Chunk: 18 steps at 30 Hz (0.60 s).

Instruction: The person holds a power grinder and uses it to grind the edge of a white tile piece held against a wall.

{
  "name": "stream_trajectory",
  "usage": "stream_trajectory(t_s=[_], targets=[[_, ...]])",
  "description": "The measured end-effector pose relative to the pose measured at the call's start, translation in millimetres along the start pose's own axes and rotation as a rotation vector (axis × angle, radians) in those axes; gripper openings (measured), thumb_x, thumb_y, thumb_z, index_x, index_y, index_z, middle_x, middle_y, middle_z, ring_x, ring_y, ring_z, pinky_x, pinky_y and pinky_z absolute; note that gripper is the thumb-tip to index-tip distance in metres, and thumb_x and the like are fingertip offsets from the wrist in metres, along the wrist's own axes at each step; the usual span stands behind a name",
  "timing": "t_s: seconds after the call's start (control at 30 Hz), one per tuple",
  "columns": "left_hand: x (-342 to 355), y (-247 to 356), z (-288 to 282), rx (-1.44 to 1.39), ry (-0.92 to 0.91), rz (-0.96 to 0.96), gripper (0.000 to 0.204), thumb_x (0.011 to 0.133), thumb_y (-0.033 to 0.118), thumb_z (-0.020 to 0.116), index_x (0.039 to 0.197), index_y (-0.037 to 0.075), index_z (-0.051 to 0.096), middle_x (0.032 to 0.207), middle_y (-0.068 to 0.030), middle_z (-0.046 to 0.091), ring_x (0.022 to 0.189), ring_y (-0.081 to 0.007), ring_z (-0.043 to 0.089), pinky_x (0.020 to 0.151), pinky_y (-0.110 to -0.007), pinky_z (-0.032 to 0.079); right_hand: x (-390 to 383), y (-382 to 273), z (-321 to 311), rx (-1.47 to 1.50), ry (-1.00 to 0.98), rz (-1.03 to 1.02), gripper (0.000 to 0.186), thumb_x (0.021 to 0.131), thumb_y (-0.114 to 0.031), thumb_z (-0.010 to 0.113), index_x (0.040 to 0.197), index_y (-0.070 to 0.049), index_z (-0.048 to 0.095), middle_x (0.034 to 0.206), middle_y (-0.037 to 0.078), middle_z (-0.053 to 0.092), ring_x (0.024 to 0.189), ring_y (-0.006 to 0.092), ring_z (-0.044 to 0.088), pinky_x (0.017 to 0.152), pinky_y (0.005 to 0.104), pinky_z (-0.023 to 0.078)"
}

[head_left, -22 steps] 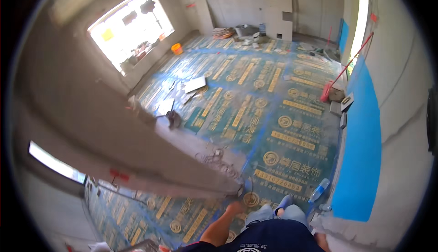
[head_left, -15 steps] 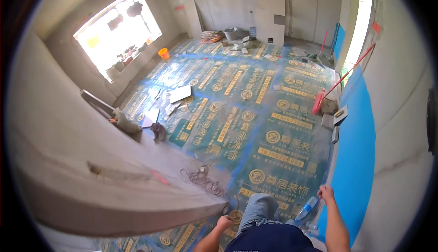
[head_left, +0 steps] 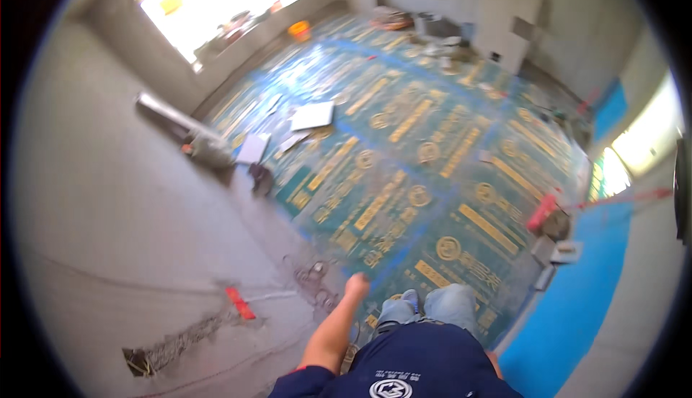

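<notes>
Since the earlier frame the left hand (head_left: 357,284) has swung forward, out ahead of the body, and the right hand has drawn back out of sight; only a blurred sliver of the right arm (head_left: 494,363) shows beside the dark shirt (head_left: 432,365). Whether the left fingers are open or closed, I cannot tell: they are small and smeared by motion. The right fingers are hidden, so their state cannot be told either. Nearest the left hand, just to its left, a tangle of cord (head_left: 321,293) lies on the floor along the foot of the grey wall (head_left: 158,218); its loops are too blurred to trace.

Green sheeting (head_left: 389,203) printed in yellow covers most of the floor, with blue tape (head_left: 425,232) along its seams. Pale tiles (head_left: 313,115) lie loose farther off, one of them near the wall's far end. The wall bears a rough channel (head_left: 184,344) and a red mark (head_left: 241,303). On the right, a blue band (head_left: 577,297) runs along the wall, and a pink broom head (head_left: 542,213) stands near some blocks; its handle is badly blurred. Glare washes out the window (head_left: 223,9).

An orange bucket (head_left: 299,31) stands below the window, and a grey tub (head_left: 435,25) sits by the far wall; the contents of both are too small to make out.
</notes>
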State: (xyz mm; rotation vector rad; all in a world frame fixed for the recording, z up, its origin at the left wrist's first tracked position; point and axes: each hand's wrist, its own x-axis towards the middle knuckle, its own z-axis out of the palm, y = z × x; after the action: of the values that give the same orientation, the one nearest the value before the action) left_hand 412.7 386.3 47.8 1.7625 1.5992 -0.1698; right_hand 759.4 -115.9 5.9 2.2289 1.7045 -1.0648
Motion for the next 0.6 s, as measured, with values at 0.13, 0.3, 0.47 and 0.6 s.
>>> stream_trajectory(t_s=[0.13,0.3,0.47,0.6], targets=[[68,94,-51,-0.236,0.149,0.07,0.019,0.078,0.014,0.063,0.093,0.008,0.072,0.098,-0.0174,0.071,0.095,-0.0375,0.066,0.081,-0.044,0.053,28,40,-34,0.121,-0.14,0.146,0.019,0.083,-0.021,0.061,0.08,-0.003,0.068,0.073,0.013,0.068,0.066,0.0312,0.066,0.058,0.0434,0.052],[194,134,-30,-0.04,0.042,-0.071,0.022,0.074,0.023,0.073,0.09,0.009,0.074,0.089,-0.0104,0.074,0.086,-0.0275,0.07,0.076,-0.039,0.055,162,111,-164,0.85,-0.102,0.707,0.027,0.081,-0.025,0.062,0.066,-0.003,0.069,0.067,0.014,0.067,0.06,0.0276,0.065,0.055,0.0416,0.051],[268,145,-2,0.283,-0.334,-0.097,0.04,0.08,0.025,0.066,0.116,0.008,0.067,0.11,-0.0167,0.069,0.094,-0.0282,0.067,0.069,-0.041,0.053,337,194,-398,1.128,0.494,0.886,0.029,0.086,-0.027,0.061,0.071,-0.002,0.066,0.061,0.013,0.063,0.047,0.024,0.057,0.045,0.0399,0.042],[304,212,2,-0.429,-0.06,-0.281,0.04,0.06,-0.007,0.071,0.099,-0.01,0.066,0.075,-0.0195,0.067,0.062,-0.0263,0.065,0.053,-0.038,0.051,452,196,-595,0.624,0.628,0.617,0.032,0.085,-0.035,0.061,0.091,-0.005,0.07,0.087,0.02,0.07,0.086,0.0343,0.07,0.073,0.0474,0.053]])
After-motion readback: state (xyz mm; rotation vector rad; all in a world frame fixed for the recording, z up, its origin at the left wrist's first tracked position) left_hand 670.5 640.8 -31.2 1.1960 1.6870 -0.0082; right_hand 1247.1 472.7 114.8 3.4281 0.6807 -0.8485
